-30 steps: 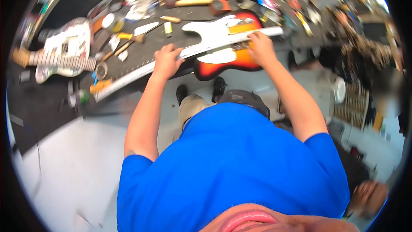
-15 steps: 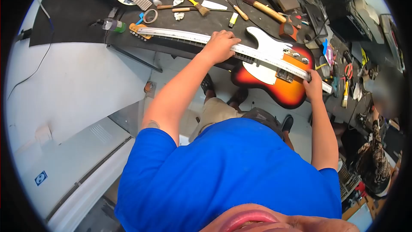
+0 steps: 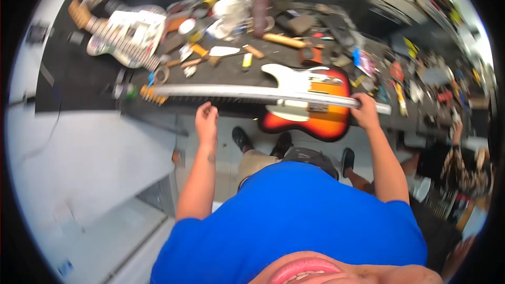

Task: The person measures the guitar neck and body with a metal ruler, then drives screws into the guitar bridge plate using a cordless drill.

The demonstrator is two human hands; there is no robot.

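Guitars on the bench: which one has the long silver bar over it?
The orange-and-black guitar: the silver bar runs lengthwise over it. The white guitar at upper left has none.

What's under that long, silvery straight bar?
A glossy orange-and-black guitar with a white pickguard. The bar hides the strip directly beneath it, so that part can't be seen.

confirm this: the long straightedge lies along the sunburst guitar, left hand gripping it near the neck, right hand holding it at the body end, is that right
Not quite: the left hand isn't gripping the straightedge; the head view shows it off the bar, on the near side. The rest holds: it lies along the sunburst guitar, right hand at the body end.
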